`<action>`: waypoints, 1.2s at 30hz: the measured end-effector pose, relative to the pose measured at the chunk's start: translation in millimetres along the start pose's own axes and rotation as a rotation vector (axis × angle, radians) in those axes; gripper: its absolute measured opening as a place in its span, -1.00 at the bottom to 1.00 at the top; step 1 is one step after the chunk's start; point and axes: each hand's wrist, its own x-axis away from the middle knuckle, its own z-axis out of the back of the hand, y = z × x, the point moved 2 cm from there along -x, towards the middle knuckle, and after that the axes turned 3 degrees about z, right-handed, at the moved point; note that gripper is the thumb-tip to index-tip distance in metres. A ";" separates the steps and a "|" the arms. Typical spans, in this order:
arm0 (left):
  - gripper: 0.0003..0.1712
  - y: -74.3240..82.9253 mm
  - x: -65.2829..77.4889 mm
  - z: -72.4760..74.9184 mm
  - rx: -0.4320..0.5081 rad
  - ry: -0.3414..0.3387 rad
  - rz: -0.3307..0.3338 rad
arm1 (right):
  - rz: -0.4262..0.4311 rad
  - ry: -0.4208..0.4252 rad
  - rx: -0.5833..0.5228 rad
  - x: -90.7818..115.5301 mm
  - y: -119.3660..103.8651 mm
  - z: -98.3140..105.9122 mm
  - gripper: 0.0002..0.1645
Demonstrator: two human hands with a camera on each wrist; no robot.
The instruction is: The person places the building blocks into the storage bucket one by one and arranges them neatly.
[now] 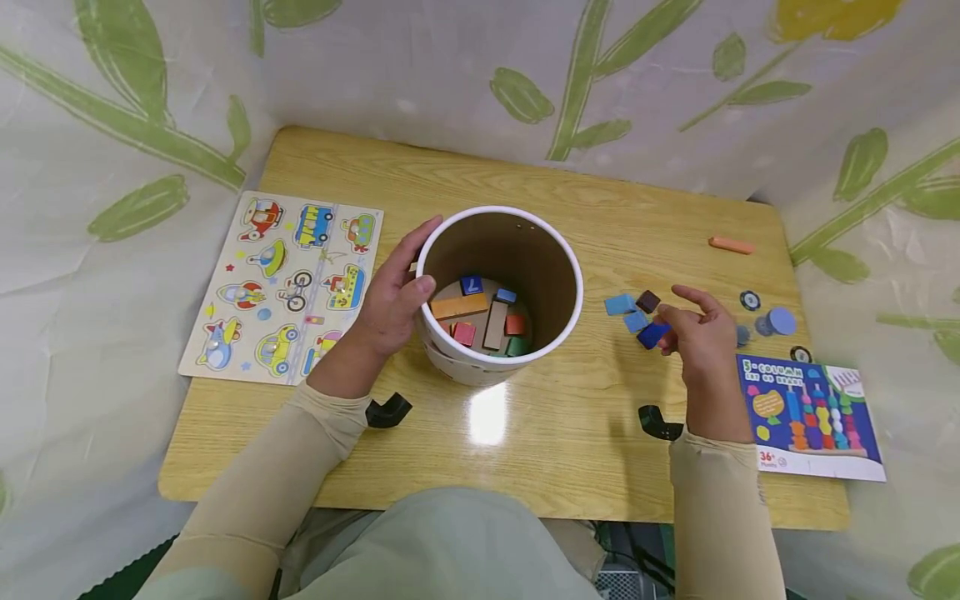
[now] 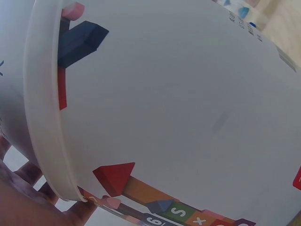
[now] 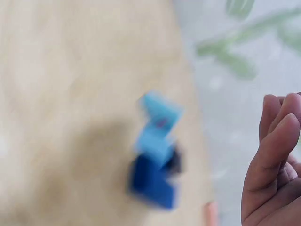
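Observation:
My left hand [image 1: 392, 307] grips the left side of a white bucket [image 1: 465, 372], its thumb over the rim. Inside lie several wooden blocks, among them an orange block [image 1: 459, 306], a red block [image 1: 464, 334] and a blue numbered block [image 1: 471, 285]. Printed shapes cover the bucket's outer wall [image 2: 169, 103] in the left wrist view. My right hand [image 1: 703, 337] hovers beside a small cluster of blocks, fingers loosely bent and nothing seen between them. That cluster has light blue blocks [image 1: 620, 304], a dark blue block [image 3: 153, 183] and a dark brown block [image 1: 648, 302].
A vehicle puzzle board [image 1: 281, 287] lies at the left. On the right are a picture box or card [image 1: 810, 417], blue round pieces [image 1: 782, 321], dark discs [image 1: 750, 300] and an orange stick-like piece [image 1: 731, 245]. Patterned fabric [image 1: 420, 75] surrounds the wooden table [image 1: 570, 467].

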 end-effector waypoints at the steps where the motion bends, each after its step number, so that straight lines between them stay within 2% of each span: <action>1: -0.24 -3.3 -0.3 1.0 0.002 0.001 -0.003 | -0.030 0.019 0.000 -3.7 9.4 5.1 -0.44; 7: -0.24 -12.2 -0.9 3.4 0.036 -0.009 -0.033 | -0.173 0.061 -0.017 -20.6 57.4 24.0 -0.27; 13: -0.25 -11.2 -1.4 2.2 0.045 -0.020 -0.042 | -0.246 0.041 -0.016 -27.9 82.7 33.0 -0.17; 16: -0.25 -10.7 -1.5 2.5 0.036 -0.014 -0.036 | -0.267 0.016 0.012 -28.8 86.6 33.4 -0.12; 20: -0.25 -9.7 -1.4 2.6 0.042 -0.011 -0.022 | -0.288 -0.003 0.105 -27.5 86.4 31.0 -0.06; 23: -0.26 -9.1 -1.2 2.4 0.047 -0.010 -0.009 | -0.288 -0.001 0.187 -26.5 85.3 28.0 -0.02; 27: -0.26 -9.6 -1.7 2.2 0.025 -0.014 -0.016 | -0.269 0.013 0.240 -27.8 88.0 25.0 0.00; 32: -0.26 -10.2 -1.7 2.5 0.009 -0.022 -0.022 | -0.250 0.034 0.226 -29.3 89.1 24.1 -0.10; 36: -0.26 -4.3 -1.0 1.2 0.005 -0.020 -0.017 | -0.188 0.012 0.270 -27.8 85.4 21.6 -0.24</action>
